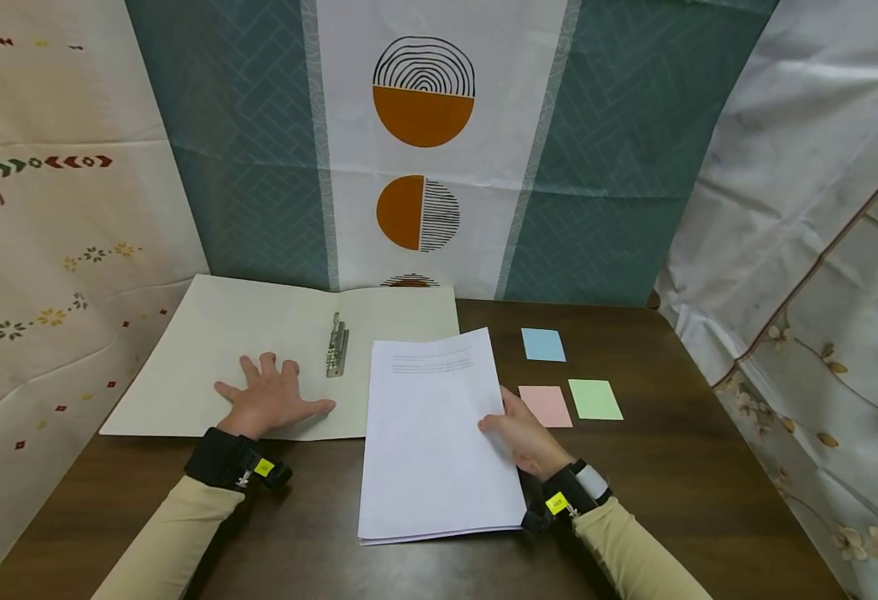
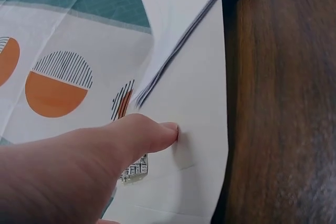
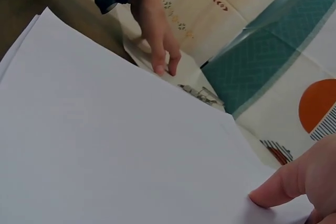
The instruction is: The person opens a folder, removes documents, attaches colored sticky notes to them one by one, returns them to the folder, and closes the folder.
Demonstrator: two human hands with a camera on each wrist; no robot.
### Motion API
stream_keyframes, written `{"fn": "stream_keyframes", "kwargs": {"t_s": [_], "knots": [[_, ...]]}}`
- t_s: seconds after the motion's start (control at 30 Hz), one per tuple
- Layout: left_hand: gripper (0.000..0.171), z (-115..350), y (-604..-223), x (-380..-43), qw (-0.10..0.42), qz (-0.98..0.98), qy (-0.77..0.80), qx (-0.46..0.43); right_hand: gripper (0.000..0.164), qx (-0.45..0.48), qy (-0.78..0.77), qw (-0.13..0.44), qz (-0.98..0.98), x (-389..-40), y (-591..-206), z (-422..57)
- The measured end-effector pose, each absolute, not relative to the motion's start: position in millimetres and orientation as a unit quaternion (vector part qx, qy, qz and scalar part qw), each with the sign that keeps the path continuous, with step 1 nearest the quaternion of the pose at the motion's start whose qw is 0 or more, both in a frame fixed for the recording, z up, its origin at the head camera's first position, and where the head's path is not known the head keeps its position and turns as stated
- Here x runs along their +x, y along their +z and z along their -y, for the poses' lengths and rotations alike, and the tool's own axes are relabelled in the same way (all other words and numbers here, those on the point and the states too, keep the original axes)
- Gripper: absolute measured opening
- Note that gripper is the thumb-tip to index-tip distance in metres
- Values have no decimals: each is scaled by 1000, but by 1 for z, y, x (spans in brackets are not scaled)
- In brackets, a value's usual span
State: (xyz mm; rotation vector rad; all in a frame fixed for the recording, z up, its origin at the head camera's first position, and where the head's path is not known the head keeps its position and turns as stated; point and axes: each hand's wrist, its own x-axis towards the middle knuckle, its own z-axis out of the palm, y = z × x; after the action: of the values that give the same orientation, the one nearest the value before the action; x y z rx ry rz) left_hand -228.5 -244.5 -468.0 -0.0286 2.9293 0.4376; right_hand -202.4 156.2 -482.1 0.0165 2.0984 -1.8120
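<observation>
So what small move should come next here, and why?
Probably ease the paper left toward the clip: the right hand grips the paper's right edge, the left hand rests spread on the open folder, and the clip bears no paper.

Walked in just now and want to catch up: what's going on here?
A person at a table holds a stack of papers by its right edge in the right grip. In the head view, it overlaps an open white folder. The left grip rests spread out on the folder's left side. The metal clip there shows no papers in it. A blue note, pink note and green note lie to the right.
</observation>
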Motion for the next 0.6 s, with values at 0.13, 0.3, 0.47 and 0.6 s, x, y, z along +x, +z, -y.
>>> {"fn": "stream_keyframes", "kwargs": {"t_s": [0.13, 0.3, 0.47, 0.6], "knots": [[107, 243, -467, -228, 84, -986, 143, -9, 75, 10, -636, 175, -751, -201, -485, -154], [106, 241, -466, -228, 78, -986, 144, -5, 66, 24, -627, 177, -758, -201, -480, -152], [107, 241, -465, -228, 80, -987, 140, -6, 61, 29, -611, 179, -771, -201, -473, -150], [108, 242, -466, -228, 82, -987, 141, -8, 63, 32, -579, 170, -796, -200, -467, -149]]}}
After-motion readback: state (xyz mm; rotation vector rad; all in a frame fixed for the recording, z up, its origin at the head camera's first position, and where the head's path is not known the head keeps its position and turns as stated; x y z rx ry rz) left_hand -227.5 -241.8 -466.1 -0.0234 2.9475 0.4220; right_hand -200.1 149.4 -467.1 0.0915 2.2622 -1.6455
